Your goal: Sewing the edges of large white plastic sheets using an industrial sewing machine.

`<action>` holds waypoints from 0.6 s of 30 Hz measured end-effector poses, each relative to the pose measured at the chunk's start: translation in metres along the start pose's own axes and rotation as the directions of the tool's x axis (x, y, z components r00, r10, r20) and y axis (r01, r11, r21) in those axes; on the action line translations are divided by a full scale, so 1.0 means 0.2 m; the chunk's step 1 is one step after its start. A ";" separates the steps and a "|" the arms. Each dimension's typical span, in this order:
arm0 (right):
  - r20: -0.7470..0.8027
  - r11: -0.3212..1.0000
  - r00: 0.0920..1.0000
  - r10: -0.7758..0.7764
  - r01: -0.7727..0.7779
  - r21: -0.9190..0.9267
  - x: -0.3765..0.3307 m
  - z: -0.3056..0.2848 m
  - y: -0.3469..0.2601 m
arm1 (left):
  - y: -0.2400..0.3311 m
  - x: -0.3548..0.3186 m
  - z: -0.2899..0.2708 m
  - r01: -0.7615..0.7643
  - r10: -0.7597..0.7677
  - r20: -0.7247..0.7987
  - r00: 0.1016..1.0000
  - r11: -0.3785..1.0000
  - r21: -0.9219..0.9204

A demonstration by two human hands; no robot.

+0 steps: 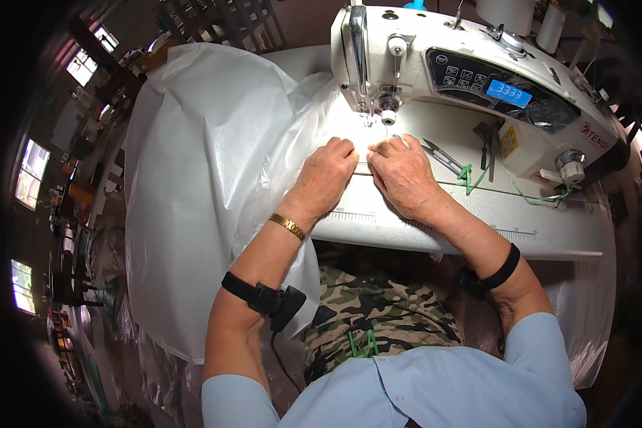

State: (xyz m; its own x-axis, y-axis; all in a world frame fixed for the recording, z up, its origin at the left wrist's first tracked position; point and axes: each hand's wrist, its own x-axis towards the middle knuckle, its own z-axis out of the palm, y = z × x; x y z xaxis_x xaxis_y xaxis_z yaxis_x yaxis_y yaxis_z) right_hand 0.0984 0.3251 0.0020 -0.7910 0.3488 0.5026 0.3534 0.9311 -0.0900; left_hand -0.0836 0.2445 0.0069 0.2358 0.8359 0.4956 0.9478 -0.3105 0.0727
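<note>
My left hand (326, 175) is closed at the edge of a large white plastic sheet (192, 135), its fingertips just in front of the needle area of a white sewing machine (421, 53). The sheet is draped over the table's left side and hangs down past my forearm. Close by on the right, my right hand (405, 177) is bent into a pinch on the machine bed. Glare and the fingers hide what it holds, if anything. The presser foot (368, 120) sits just beyond both hands under a bright lamp.
To the right of my right hand lie a metal hand tool (444, 157), dark-handled tools (486, 146) and a green cord (469, 178). Printed rulers (506, 232) run along the table's front edge. White thread cones (551, 28) stand behind the machine.
</note>
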 end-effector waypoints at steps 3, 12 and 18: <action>0.018 0.999 0.999 0.032 -0.032 -0.007 0.01 0.00 0.01 | -0.03 0.03 0.02 -0.020 0.020 -0.005 1.000 1.000 0.009; 0.053 0.988 0.989 0.136 -0.139 0.061 0.05 0.00 0.02 | -0.11 0.09 0.07 -0.033 0.032 -0.055 0.998 0.999 -0.008; 0.060 0.987 0.987 0.147 -0.150 0.053 0.06 0.00 0.04 | -0.12 0.11 0.08 -0.017 0.016 -0.043 0.999 1.000 -0.016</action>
State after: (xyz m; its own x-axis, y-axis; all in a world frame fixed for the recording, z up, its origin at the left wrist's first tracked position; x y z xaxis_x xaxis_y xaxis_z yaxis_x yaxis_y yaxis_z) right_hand 0.0911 0.3362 0.0073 -0.7590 0.4874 0.4317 0.4413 0.8726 -0.2093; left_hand -0.0980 0.2774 0.0016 0.2417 0.8106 0.5334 0.9402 -0.3315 0.0778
